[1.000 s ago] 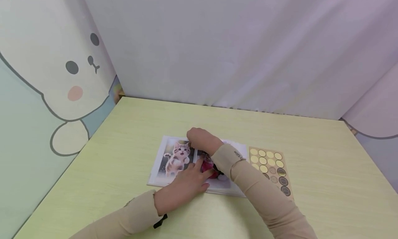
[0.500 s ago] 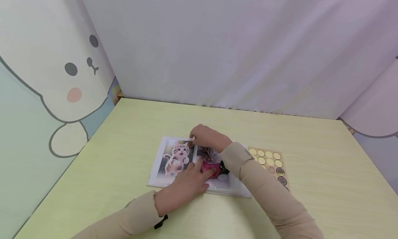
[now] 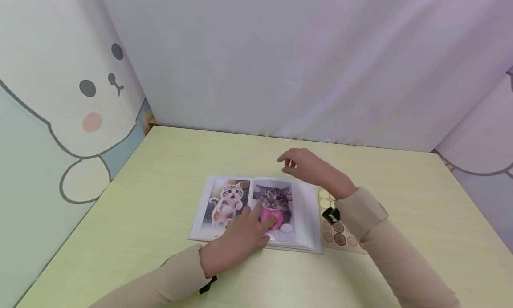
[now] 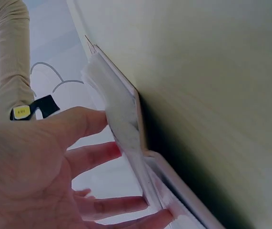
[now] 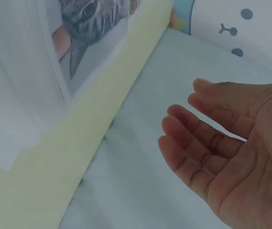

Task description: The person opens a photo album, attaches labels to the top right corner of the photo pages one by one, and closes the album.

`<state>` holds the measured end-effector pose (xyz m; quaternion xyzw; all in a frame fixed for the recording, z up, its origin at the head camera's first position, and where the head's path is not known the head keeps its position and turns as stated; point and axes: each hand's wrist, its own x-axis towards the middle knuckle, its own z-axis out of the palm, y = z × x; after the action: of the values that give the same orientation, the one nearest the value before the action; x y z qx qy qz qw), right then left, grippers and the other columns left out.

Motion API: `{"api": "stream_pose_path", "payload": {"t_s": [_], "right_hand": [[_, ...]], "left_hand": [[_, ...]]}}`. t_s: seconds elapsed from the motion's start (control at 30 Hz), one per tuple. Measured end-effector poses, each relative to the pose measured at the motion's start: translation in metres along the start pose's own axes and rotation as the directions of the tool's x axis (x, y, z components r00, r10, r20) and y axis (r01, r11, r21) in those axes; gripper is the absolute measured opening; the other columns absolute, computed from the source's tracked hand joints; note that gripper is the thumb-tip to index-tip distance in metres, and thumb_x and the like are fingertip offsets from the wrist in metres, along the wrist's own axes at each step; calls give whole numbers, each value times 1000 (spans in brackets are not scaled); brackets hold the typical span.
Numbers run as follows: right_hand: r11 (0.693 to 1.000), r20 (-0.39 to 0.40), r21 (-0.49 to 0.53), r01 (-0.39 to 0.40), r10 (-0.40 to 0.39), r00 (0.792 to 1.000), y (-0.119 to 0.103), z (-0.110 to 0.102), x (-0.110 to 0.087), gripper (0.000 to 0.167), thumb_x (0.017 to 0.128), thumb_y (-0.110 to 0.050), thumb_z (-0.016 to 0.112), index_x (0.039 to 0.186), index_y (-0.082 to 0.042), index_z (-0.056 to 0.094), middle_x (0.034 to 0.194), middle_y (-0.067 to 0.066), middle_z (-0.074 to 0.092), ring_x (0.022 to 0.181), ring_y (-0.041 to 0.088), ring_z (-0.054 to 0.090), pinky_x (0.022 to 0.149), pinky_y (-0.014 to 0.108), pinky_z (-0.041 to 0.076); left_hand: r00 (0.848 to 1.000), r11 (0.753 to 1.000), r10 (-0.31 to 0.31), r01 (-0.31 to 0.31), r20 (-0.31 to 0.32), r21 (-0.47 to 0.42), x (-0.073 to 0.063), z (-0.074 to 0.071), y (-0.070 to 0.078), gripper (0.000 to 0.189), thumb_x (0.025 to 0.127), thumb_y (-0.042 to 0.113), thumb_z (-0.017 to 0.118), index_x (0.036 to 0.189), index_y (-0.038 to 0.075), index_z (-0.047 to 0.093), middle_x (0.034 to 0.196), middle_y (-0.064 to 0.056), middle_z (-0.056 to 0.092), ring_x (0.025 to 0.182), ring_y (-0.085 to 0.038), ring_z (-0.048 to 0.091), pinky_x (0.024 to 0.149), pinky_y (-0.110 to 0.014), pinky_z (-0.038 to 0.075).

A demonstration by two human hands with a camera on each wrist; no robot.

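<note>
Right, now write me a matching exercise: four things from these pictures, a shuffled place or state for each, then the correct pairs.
Things
1. bare left fingers
2. bare right fingers
3. small round brown sticker
4. flat tan sheet of round stickers

Places or states
A. right of the open, white-paged photo album, partly hidden by a beige sleeve
B. top right corner of the striped kitten picture
C. spread over both facing pages
D. in the air, touching nothing

Pairs: 1-C, 2-D, 3-B, 4-A
</note>
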<state>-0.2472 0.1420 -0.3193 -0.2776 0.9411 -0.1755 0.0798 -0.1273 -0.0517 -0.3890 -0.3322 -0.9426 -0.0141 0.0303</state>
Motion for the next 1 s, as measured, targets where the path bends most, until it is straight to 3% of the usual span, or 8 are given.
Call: {"api": "stream_pose_path", "payload": {"t_s": [0.27, 0.5, 1.0], "right_hand": [[999, -90, 26, -35, 37, 995, 29, -13, -44, 29, 89, -9, 60, 117, -1, 61, 93, 8, 63, 84, 19, 58, 72, 33, 50], [996, -114, 37, -77, 81, 990, 48, -13, -75, 28, 89, -9, 60, 116, -1, 61, 92, 7, 62, 81, 17, 57, 71, 34, 49], [986, -95, 77, -150, 157, 983, 72, 8, -114, 27, 86, -5, 61, 111, 4, 62, 78, 0, 58, 69, 10, 50, 61, 25, 46]], "left_hand": [[999, 1000, -14, 14, 34, -6, 1, 0, -1, 42, 87, 37, 61, 127, 27, 56, 126, -17, 49, 94, -30, 53, 61, -31, 53], [1000, 1000, -5, 5, 11, 3, 0, 0, -1, 40, 86, 37, 62, 124, 25, 57, 123, -17, 50, 90, -28, 53, 58, -30, 51], [1000, 1000, 11, -11, -23, 27, 0, 2, -1, 39, 86, 37, 63, 123, 25, 59, 121, -17, 52, 87, -28, 53, 57, -30, 51]]}}
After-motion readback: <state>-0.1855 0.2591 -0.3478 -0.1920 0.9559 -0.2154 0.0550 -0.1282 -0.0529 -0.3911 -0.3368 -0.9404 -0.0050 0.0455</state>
